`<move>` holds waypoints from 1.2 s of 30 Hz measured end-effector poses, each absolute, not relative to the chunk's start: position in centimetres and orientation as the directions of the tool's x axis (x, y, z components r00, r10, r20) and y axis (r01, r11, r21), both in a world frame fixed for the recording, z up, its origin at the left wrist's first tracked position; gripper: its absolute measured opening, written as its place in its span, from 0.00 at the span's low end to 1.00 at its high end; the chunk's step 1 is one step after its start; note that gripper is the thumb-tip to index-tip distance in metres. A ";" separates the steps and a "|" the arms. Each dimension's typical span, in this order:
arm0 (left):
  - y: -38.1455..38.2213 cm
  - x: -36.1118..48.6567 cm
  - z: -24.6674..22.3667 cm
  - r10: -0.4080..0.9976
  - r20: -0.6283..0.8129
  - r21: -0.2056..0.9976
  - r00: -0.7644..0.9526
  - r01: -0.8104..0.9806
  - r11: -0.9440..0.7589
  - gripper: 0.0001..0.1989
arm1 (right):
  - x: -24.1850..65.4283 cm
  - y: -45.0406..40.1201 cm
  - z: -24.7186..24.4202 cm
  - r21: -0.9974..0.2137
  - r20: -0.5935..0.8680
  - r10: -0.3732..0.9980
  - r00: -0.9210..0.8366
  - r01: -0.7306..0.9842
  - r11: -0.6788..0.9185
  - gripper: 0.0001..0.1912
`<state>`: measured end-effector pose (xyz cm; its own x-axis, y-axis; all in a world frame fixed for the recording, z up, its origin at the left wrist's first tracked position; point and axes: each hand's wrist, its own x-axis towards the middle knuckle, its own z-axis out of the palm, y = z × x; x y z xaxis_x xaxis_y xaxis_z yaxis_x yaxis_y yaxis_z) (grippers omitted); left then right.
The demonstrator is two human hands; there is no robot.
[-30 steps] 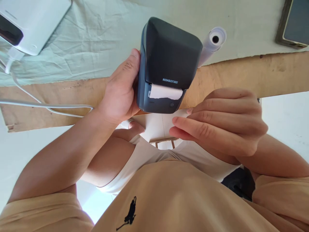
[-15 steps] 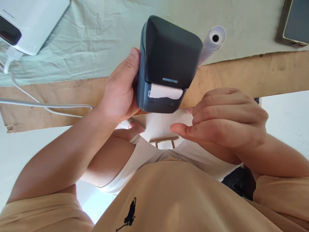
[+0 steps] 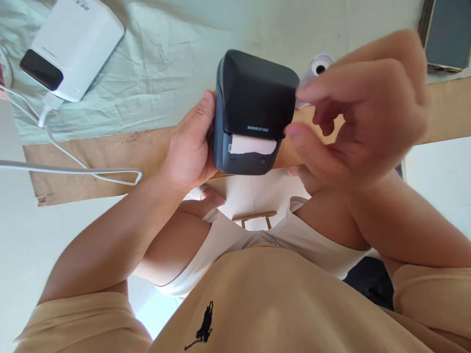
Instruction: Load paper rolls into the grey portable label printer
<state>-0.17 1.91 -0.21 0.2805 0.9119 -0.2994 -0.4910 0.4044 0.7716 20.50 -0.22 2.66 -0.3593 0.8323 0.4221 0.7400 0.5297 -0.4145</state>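
Observation:
My left hand (image 3: 193, 147) grips a dark label printer (image 3: 259, 95) by its left side, thumb on the edge. A torn-edged strip of white paper (image 3: 253, 145) sticks out of the slot below its black lid. At the printer's right side is my right hand (image 3: 368, 103), slightly blurred, with thumb and forefinger apart and nothing between them. The fingertips are close to the lid's right edge; whether they touch it I cannot tell. A white roll (image 3: 317, 67) lies behind the printer, partly covered by my right hand.
A white power bank (image 3: 79, 46) with a dark display lies at the upper left, a white cable (image 3: 69, 169) running from it. At the upper right is a dark rectangular device (image 3: 449, 34). A pale green cloth (image 3: 165, 63) covers the wooden table (image 3: 99, 152).
My right hand has risen from below right to the printer's right edge, its thumb and forefinger opening. The printer sits slightly lower in view, and the view has shifted, showing more of the power bank.

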 end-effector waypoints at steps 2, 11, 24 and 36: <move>1.7 -0.2 -0.1 0.916 -0.284 0.777 0.283 -0.492 0.393 0.27 | 20.1 0.4 2.7 -0.375 0.531 0.766 -0.363 0.710 0.596 0.12; 1.2 0.0 -0.4 0.920 -0.236 0.781 0.312 -0.503 0.370 0.23 | 19.7 0.8 2.5 -0.274 0.643 0.687 -0.340 0.735 0.620 0.07; 1.5 -0.9 -0.8 0.916 -0.176 0.841 0.360 -0.429 0.331 0.13 | 18.3 2.1 3.4 -0.150 0.600 0.756 -0.263 0.891 0.429 0.06; 1.5 -0.9 -0.7 0.914 -0.191 0.841 0.358 -0.420 0.340 0.12 | 20.0 1.6 5.6 -0.281 0.323 0.854 -0.407 0.821 0.497 0.16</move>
